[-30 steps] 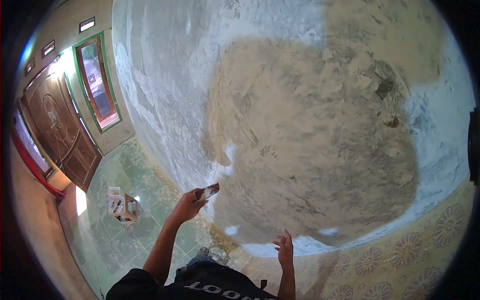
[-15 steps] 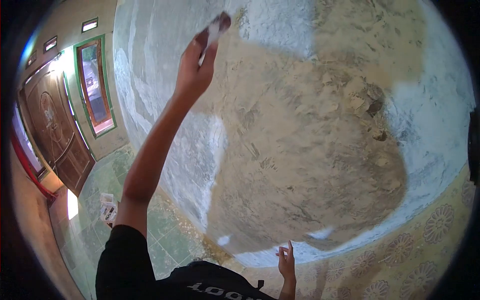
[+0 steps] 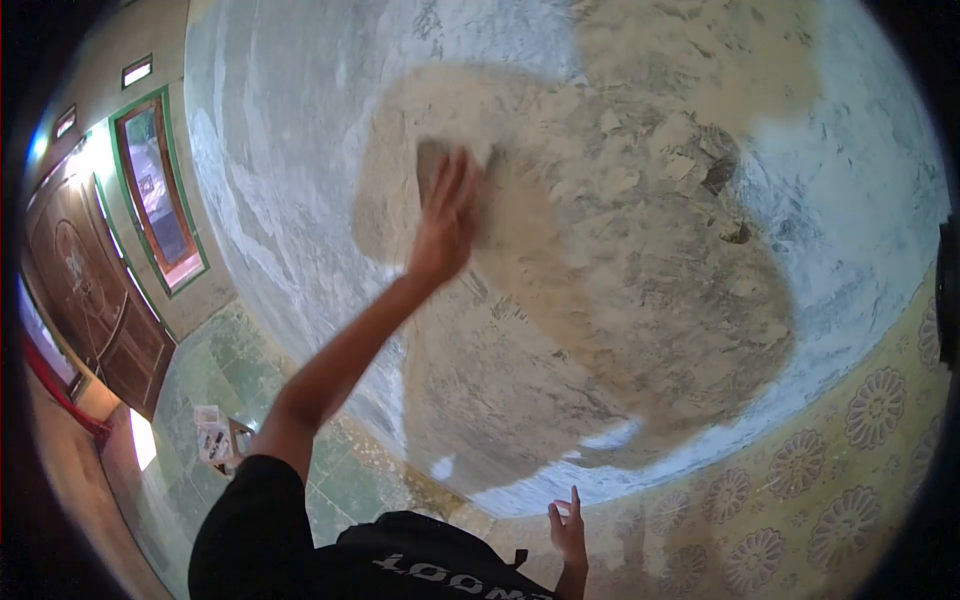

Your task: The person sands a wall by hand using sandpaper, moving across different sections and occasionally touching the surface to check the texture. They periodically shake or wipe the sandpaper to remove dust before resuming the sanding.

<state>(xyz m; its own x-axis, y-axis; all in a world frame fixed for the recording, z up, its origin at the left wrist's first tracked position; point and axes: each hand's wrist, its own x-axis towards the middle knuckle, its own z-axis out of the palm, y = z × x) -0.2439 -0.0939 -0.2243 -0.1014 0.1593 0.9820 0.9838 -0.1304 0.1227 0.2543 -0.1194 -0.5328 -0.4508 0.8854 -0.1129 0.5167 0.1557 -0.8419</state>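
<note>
Movement since half a second ago: I see the left hand (image 3: 447, 215), then high on the rough grey plastered wall (image 3: 280, 180), now lower, its fingers nearly flat and pinning a small brown flat pad (image 3: 432, 160) to the tan patch (image 3: 620, 300), mid-stroke, while the right hand (image 3: 568, 522) hangs open and empty.

**Around the Edges of the Room**

A dark wooden door (image 3: 75, 290) is standing at the left edge, with a green-framed window (image 3: 155, 195) rising just beside it and small vents (image 3: 137, 70) sitting above. Green floor tiles (image 3: 215, 350) are spreading across the lower left, where a small box (image 3: 215, 440) is resting near a bright patch of light (image 3: 142, 437). A yellow flower-patterned surface (image 3: 860, 470) is running along the lower right.
</note>
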